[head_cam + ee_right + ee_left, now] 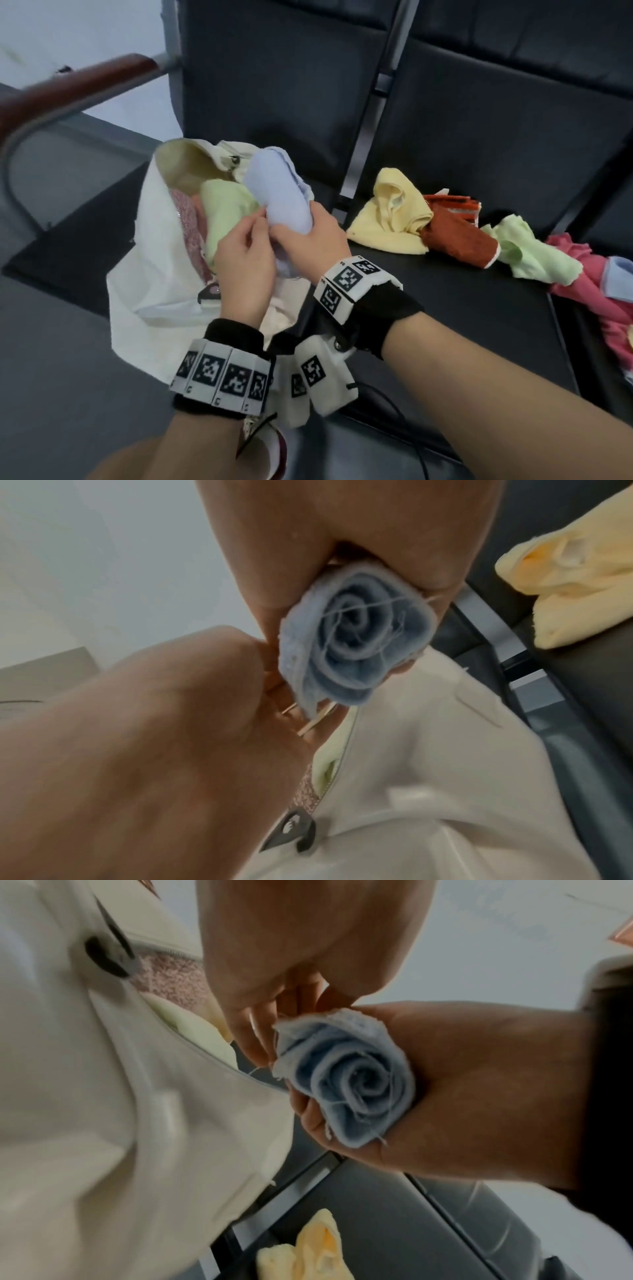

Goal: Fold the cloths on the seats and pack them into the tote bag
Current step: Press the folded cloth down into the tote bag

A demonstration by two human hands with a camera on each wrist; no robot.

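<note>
Right hand (310, 233): grip curled around a pale blue terry cloth rolled into a cylinder (277, 192), held above the bag mouth. Left hand (245, 250): fingertips (255, 1042) pinch the roll's loose outer edge. Cream canvas tote bag (154, 260), on the black seat at 9 o'clock of the hands: holds a light green cloth (226, 209) and a pink one (188, 219). Unfolded yellow cloth (394, 212) lies at 3 o'clock.

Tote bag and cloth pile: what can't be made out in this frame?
- Tote bag: how many cloths are inside; the head view shows only a green cloth and a pink one at the mouth, and the hands cover the rest.
- Blue roll: its lower end, hidden by the right hand and the left hand.
- Pink cloth on the seat: cut off by the right edge.
</note>
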